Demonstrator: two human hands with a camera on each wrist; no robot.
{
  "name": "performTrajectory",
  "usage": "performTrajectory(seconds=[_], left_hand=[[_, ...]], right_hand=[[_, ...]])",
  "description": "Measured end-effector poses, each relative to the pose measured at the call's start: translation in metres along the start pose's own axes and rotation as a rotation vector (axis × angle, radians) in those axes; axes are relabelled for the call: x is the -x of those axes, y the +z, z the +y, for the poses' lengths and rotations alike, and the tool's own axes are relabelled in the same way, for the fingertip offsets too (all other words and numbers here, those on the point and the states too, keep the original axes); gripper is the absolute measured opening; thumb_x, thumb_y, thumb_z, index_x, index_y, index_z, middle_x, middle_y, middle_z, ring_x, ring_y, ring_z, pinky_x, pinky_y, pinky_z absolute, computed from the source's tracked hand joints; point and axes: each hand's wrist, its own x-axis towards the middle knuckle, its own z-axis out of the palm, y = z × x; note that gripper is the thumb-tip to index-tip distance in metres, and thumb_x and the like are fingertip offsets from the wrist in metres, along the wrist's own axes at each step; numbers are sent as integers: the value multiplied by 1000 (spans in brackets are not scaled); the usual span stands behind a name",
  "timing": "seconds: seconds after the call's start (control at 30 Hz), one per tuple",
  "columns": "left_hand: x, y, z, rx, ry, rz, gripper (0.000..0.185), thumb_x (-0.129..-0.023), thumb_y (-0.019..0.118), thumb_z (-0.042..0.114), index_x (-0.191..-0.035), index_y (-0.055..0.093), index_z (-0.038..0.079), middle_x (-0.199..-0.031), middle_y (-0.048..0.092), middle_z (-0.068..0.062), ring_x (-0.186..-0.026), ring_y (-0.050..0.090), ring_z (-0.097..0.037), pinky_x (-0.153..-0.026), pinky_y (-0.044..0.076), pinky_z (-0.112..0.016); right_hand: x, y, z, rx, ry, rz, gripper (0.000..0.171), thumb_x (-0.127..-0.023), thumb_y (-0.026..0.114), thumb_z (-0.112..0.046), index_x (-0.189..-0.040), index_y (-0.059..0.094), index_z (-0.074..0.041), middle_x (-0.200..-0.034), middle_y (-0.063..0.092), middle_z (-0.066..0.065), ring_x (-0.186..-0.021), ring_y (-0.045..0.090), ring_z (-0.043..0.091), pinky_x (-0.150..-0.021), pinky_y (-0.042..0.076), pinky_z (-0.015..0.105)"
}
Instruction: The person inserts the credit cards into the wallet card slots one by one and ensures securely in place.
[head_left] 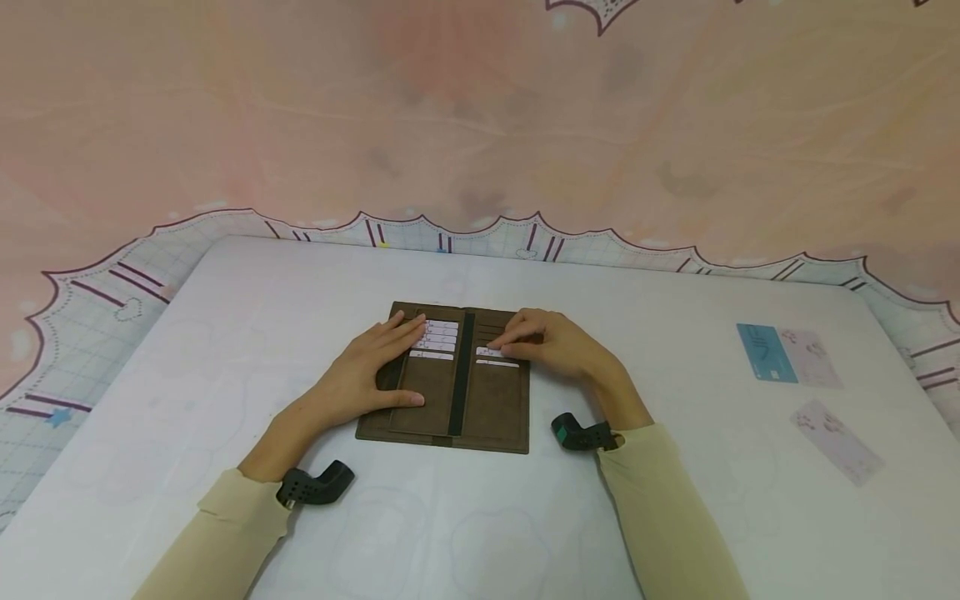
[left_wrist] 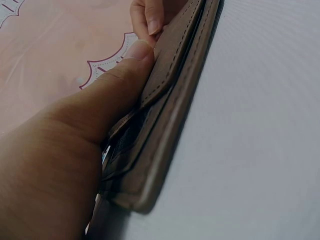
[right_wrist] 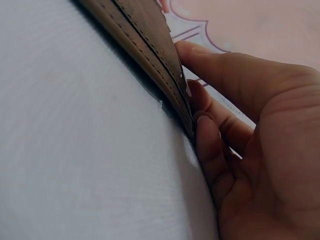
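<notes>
Brown wallet [head_left: 444, 379] is lying open flat near the middle of the white tabletop [head_left: 225, 350], card slots facing up, dark spine strip running down the centre. A white card [head_left: 495, 353] is sitting part way in an upper slot on the right half. Right hand [head_left: 551, 343] is pinching that card's edge with curled fingertips. Left hand [head_left: 371, 375] is lying flat with straight fingers on the left half, thumb across the lower panel, pinning the wallet down.

Judging the step as seating the card: best done by keeping the card flat and square to the slot mouth, sliding slowly, left hand pressing so the wallet is not skidding or folding.

Outward: a blue card [head_left: 766, 353] partly overlapping a pale card [head_left: 813, 358] at the right side, another pale patterned card [head_left: 836, 442] nearer the front edge. Pink patterned cloth [head_left: 480, 117] is hanging behind.
</notes>
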Motion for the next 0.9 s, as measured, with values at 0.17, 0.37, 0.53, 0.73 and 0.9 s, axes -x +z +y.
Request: performTrajectory(seconds=[0.17, 0.37, 0.53, 0.73, 0.9], left_hand=[[0, 0, 1, 2, 3, 0, 96, -75, 77, 50, -152, 29, 15, -157, 23, 1, -145, 9, -24, -115, 9, -51], [0, -1, 2, 0, 7, 0, 96, -75, 77, 50, -151, 30, 15, -157, 23, 1, -145, 10, -25, -115, 9, -52], [0, -2, 2, 3, 10, 1, 96, -75, 77, 49, -151, 30, 14, -157, 23, 1, -145, 10, -25, -114, 10, -52], [0, -2, 2, 1, 15, 1, 96, -75, 77, 48, -151, 30, 14, -157, 23, 0, -145, 10, -25, -115, 9, -51], [0, -2, 2, -3, 15, 0, 96, -75, 77, 48, -151, 30, 13, -157, 24, 0, -145, 10, -26, -115, 9, -51]], right_hand=[[-1, 0, 2, 18, 2, 12, 17, -94, 63, -15, -102, 76, -18, -98, 64, -8, -90, 53, 14, -79, 44, 32], [-2, 1, 2, 28, 3, 36, 14, -94, 62, -15, -98, 75, -20, -97, 65, -9, -87, 54, 13, -77, 45, 31], [-3, 2, 0, 45, 1, 45, 13, -94, 62, -15, -96, 74, -19, -96, 65, -9, -86, 54, 13, -78, 45, 31], [-4, 3, -2, 72, 11, 45, 13, -94, 62, -15, -96, 74, -17, -94, 64, -8, -86, 53, 13, -78, 45, 31], [-5, 3, -1, 91, 33, 35, 12, -95, 61, -16, -96, 74, -17, -93, 63, -7, -86, 52, 14, -79, 45, 32]])
